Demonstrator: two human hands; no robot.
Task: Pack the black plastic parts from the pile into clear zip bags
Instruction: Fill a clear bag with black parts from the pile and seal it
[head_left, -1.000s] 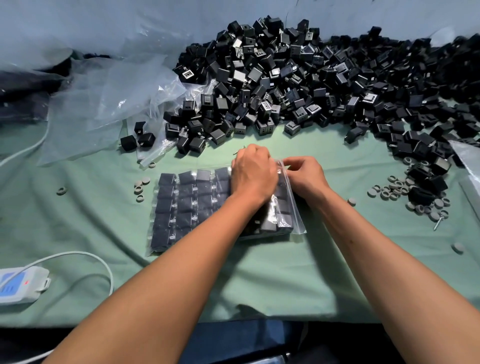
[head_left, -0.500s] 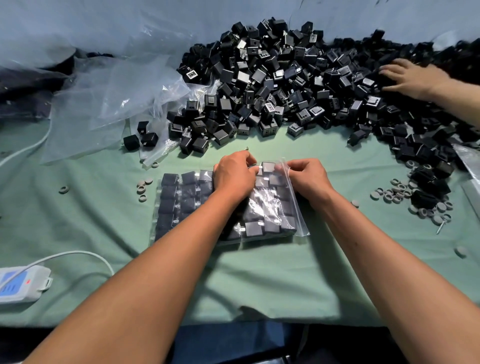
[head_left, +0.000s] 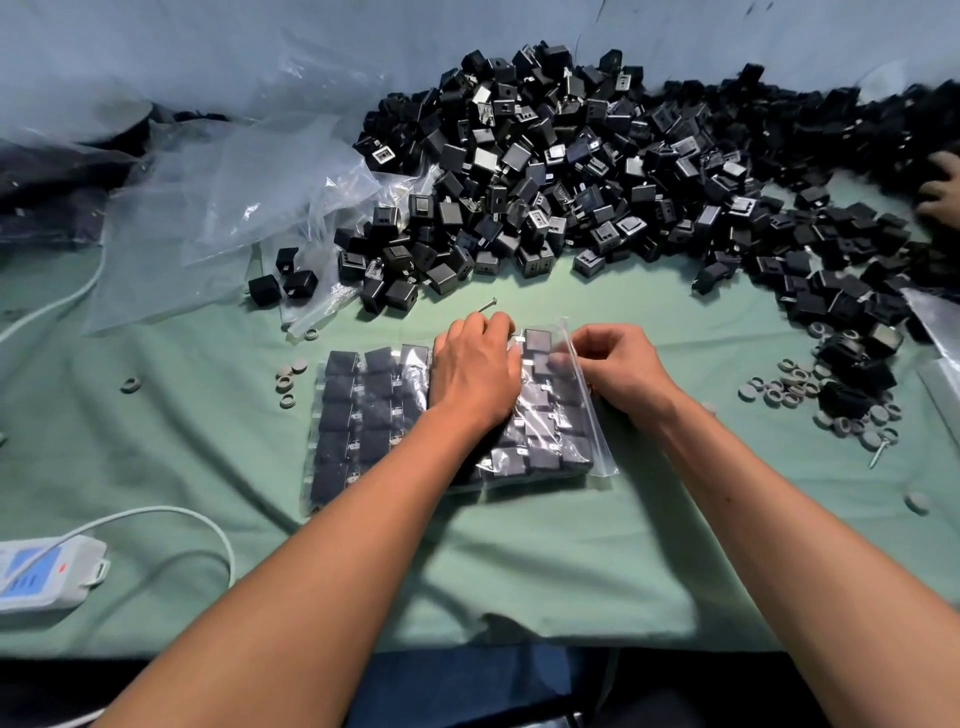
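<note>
The left hand (head_left: 475, 371) has slid back along the full bag (head_left: 363, 415), pressing flat; the right hand (head_left: 618, 369) pinches its open edge (sealing seems next).

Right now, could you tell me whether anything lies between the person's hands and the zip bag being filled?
Nothing visible does. The left hand already rests on the zip bag over the packed black parts, and the right hand pinches the bag's open edge.

I am seeing no text I can read: the white box (head_left: 44, 574) at my left is showing blue patches and a red mark, too blurred for letters.
</note>
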